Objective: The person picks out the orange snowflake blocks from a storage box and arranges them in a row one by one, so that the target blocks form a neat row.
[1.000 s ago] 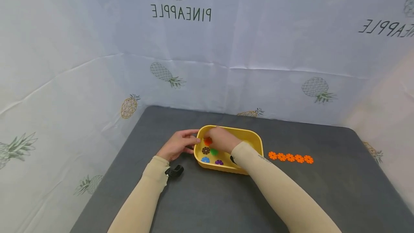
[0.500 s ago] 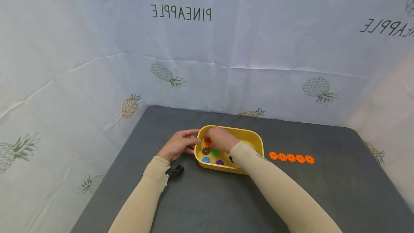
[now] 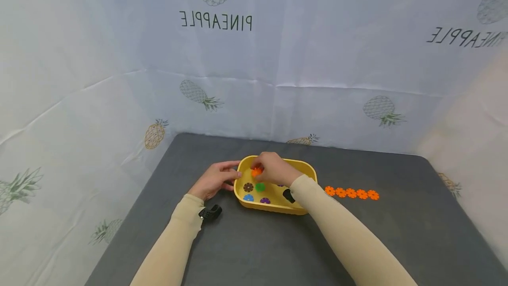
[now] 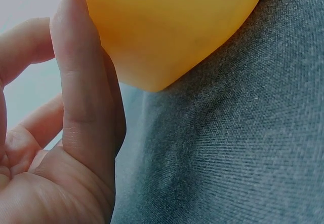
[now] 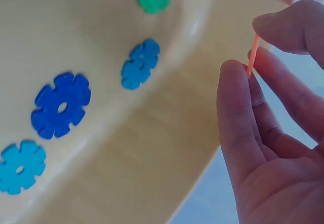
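Note:
A yellow plastic bin (image 3: 274, 208) stands on the dark table. At its left end my left hand (image 3: 214, 179) holds the rim, the thumb (image 4: 81, 72) reaching up to the edge. Over the inside of the bin, my right hand (image 3: 274, 169) pinches an orange flower-shaped disc (image 5: 253, 54) between thumb and fingertips, seen edge-on in the right wrist view. Below lie notched discs of the same kind: brown (image 3: 248, 187), green (image 3: 259, 187), light blue (image 3: 248, 197) and purple (image 3: 265, 201). The right wrist view also shows a dark blue disc (image 5: 62, 106). My right forearm hides part of the bin.
Several orange flower discs (image 3: 351, 193) lie in a row on the table (image 3: 262, 250), right of the bin. A white pineapple-print cloth (image 3: 317, 61) hangs behind and at the sides. A black strap (image 3: 210, 212) is on my left wrist.
My right hand has risen slightly inside the bin with the orange disc, uncovering more of the green disc. The left hand stays at the rim. The head view has shifted a little.

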A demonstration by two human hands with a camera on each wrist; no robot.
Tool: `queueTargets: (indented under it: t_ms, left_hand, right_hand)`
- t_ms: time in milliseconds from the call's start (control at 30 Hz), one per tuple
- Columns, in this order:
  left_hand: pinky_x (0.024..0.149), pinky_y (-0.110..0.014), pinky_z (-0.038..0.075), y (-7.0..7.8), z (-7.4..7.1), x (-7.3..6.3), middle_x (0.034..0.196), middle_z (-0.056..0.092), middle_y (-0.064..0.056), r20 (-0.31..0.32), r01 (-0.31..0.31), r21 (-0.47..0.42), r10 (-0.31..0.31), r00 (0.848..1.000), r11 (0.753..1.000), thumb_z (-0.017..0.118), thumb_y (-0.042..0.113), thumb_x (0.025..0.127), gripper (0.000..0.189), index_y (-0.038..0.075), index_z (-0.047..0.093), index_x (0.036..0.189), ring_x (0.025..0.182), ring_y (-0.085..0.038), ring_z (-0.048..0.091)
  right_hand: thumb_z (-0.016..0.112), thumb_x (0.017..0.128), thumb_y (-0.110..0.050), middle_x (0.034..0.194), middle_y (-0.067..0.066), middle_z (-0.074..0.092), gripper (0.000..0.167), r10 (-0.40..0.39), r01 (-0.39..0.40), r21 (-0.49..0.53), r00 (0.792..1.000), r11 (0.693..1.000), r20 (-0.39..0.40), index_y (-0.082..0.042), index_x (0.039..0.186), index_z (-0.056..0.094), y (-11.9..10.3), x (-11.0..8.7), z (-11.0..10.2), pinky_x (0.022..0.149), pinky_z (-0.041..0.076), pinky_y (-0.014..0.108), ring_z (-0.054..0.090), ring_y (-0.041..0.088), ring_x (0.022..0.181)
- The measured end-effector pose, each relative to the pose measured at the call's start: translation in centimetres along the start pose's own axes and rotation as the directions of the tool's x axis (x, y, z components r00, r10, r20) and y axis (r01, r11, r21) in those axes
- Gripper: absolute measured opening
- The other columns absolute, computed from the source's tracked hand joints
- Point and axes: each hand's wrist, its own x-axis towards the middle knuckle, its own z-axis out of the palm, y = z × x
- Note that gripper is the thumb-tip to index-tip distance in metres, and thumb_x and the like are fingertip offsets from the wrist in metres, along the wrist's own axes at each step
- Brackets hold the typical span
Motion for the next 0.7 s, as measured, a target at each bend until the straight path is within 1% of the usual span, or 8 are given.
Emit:
queueTargets:
  t_ms: [67,167,267,367,500,700]
  left_hand:
    - [0.075,-0.033,0.067,-0.1,0.0,-0.1,0.126,0.072,-0.018,0.001,0.006,0.003,-0.006,1.000,1.000,0.076,0.023,0.101,0.063,0.016,0.054,0.160,0.096,-0.023,0.074]
    - [0.076,-0.033,0.067,-0.2,0.1,-0.2,0.122,0.072,-0.017,-0.004,0.015,0.007,-0.015,1.000,1.000,0.076,0.023,0.101,0.065,0.015,0.053,0.161,0.096,-0.023,0.074]
    - [0.077,-0.033,0.067,-0.2,0.1,-0.2,0.116,0.072,-0.016,-0.017,0.023,0.010,-0.023,1.000,1.000,0.077,0.022,0.100,0.065,0.015,0.053,0.161,0.095,-0.023,0.073]
    - [0.077,-0.033,0.067,-0.3,0.1,-0.1,0.115,0.072,-0.015,-0.022,0.028,0.016,-0.028,0.999,0.999,0.078,0.023,0.100,0.065,0.016,0.054,0.160,0.095,-0.023,0.072]
    - [0.077,-0.033,0.066,-0.4,0.1,0.0,0.116,0.072,-0.016,-0.021,0.028,0.024,-0.027,0.999,0.999,0.079,0.023,0.100,0.065,0.017,0.055,0.160,0.096,-0.024,0.071]
    - [0.078,-0.033,0.066,0.1,0.4,-0.1,0.117,0.072,-0.015,-0.025,0.032,0.028,-0.031,0.999,0.999,0.078,0.022,0.100,0.065,0.016,0.055,0.160,0.096,-0.024,0.071]
  right_hand:
    - [0.084,0.094,-0.012,0.113,0.003,0.072,0.034,0.007,-0.006,0.044,1.000,0.999,-0.019,-0.008,0.127,0.079,0.2,-0.6,-0.3,0.090,0.060,0.033,0.063,0.016,0.097]
    - [0.084,0.093,-0.011,0.113,0.002,0.073,0.036,0.021,-0.015,0.102,0.998,0.995,-0.056,-0.008,0.128,0.078,0.5,-1.5,-1.0,0.091,0.061,0.034,0.066,0.015,0.098]
    - [0.084,0.094,-0.011,0.115,0.002,0.073,0.036,0.038,-0.025,0.143,0.995,0.989,-0.088,-0.009,0.130,0.078,0.8,-2.4,-1.8,0.093,0.063,0.034,0.068,0.015,0.100]
    - [0.083,0.096,-0.011,0.117,0.001,0.073,0.036,0.052,-0.031,0.170,0.991,0.985,-0.120,-0.010,0.131,0.078,1.2,-3.4,-2.7,0.093,0.063,0.035,0.069,0.016,0.102]
    - [0.082,0.097,-0.014,0.118,0.000,0.072,0.033,0.079,-0.042,0.215,0.983,0.976,-0.168,-0.013,0.130,0.079,2.0,-5.0,-3.7,0.092,0.063,0.036,0.067,0.018,0.103]
    - [0.081,0.099,-0.020,0.121,-0.001,0.071,0.028,0.119,-0.058,0.240,0.962,0.969,-0.245,-0.020,0.126,0.079,4.0,-7.3,-5.0,0.098,0.061,0.041,0.067,0.019,0.107]
